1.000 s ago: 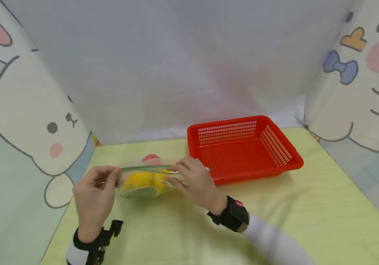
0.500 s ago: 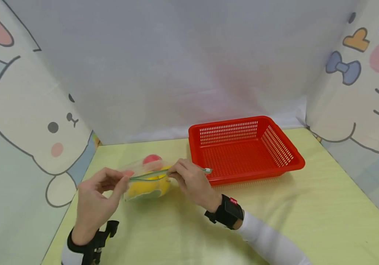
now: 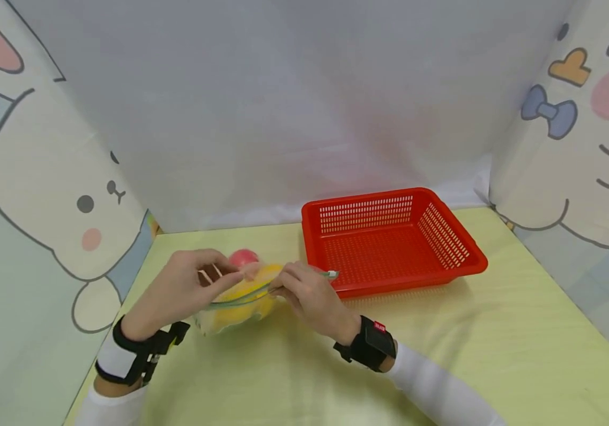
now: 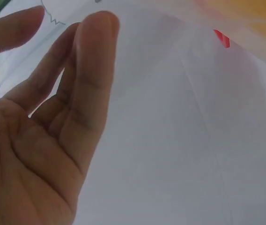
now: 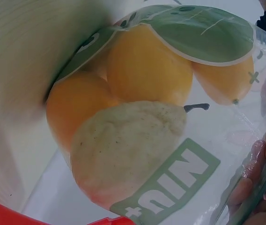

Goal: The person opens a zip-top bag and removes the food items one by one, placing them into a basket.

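Note:
A clear zip bag with green print and a green zip strip holds several fruits. In the right wrist view, a pale pear with a red blush lies against yellow-orange fruits. A round pink-red thing shows at the bag's far side in the head view. My right hand pinches the zip edge toward its right end. Over the bag's left part is my left hand; its fingers are bent and apart from the thumb, with nothing between them in the left wrist view.
A red slotted plastic basket stands behind and right of the bag. The table has a pale yellow-green cover. A white sheet rises at the back, and cartoon-printed panels flank both sides.
My left hand has let go of the zip's left end and shifted right and up over the bag. The zip's left end has dropped lower. My right hand keeps its pinch.

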{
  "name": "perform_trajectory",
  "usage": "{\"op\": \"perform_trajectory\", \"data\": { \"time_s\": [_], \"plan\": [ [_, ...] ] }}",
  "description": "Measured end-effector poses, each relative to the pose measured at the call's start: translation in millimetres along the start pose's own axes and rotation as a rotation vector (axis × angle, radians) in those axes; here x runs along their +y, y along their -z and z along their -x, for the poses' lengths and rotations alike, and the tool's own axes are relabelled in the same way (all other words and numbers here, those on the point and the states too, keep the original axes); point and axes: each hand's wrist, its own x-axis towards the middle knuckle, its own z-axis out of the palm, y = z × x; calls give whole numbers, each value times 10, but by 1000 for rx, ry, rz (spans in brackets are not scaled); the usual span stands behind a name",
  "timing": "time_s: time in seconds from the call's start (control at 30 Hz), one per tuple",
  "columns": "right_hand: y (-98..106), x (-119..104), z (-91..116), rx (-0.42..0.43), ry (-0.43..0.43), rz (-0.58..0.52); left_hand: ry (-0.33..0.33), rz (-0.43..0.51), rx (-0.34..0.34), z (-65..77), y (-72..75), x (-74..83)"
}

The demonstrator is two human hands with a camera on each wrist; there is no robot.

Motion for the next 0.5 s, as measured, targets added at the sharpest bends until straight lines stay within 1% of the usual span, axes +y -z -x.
{"op": "perform_trajectory", "data": {
  "time_s": [0.07, 0.13, 0.2, 0.27, 0.33, 0.37, 0.4, 0.5],
  "plan": [
    [3, 0, 7, -4, 12, 19, 7, -23, -105, -64, -8, 12],
    [11, -6, 10, -15, 11, 34, -4, -37, -202, -108, -31, 29],
    [22, -20, 8, -32, 4, 51, -16, -37, -279, -135, -65, 50],
    [34, -39, 9, -50, -9, 60, -23, -41, -331, -146, -103, 78],
    [46, -64, 8, -68, -22, 67, -25, -60, -364, -146, -135, 107],
    [50, -75, 9, -75, -28, 69, -26, -68, -369, -143, -148, 124],
    [54, -86, 8, -81, -35, 67, -28, -84, -368, -139, -160, 141],
    [60, -107, 9, -93, -47, 60, -48, -153, -329, -119, -186, 189]
  ]
}}
